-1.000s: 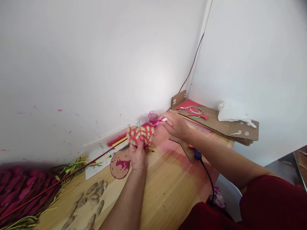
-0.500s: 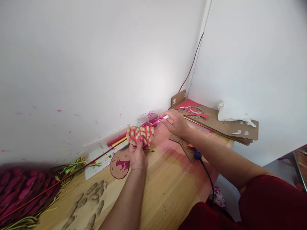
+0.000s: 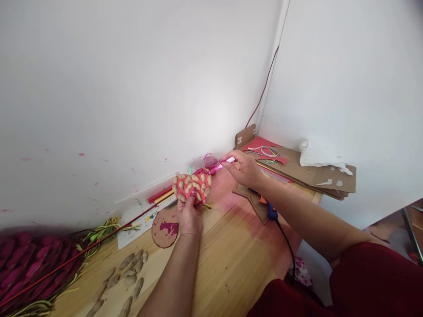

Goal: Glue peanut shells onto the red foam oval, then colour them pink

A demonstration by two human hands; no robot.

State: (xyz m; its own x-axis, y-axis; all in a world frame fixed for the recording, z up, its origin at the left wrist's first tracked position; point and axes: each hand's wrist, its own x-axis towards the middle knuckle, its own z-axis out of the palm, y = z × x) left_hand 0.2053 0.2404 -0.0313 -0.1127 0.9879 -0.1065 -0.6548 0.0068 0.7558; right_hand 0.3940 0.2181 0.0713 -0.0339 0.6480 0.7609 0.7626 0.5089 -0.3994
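My left hand (image 3: 189, 216) is closed on a red piece covered with peanuts (image 3: 194, 186), its thumb lying over the front. Unshelled peanuts cover most of the red face, and some magenta shows along its upper edge. In my right hand (image 3: 243, 169) is a paintbrush (image 3: 222, 167) with a pale handle stained pink, its tip at the upper right edge of the piece. Just behind the brush stands a small cup of pink paint (image 3: 210, 162) against the wall. Beneath my left wrist lies a round cardboard disc (image 3: 165, 228) smeared with magenta.
Loose peanuts (image 3: 130, 276) lie at the front left, near a magenta-painted layered piece (image 3: 39, 259) with green strands. A blue-handled tool (image 3: 272, 212) with a black cord rests by cut cardboard. Stacked cardboard (image 3: 297, 174) with a white plastic bag (image 3: 320, 154) fills the right corner.
The peanut-covered piece has shifted slightly left and tilted a little. My right hand has moved slightly to the right, with the brush still at the piece's edge.
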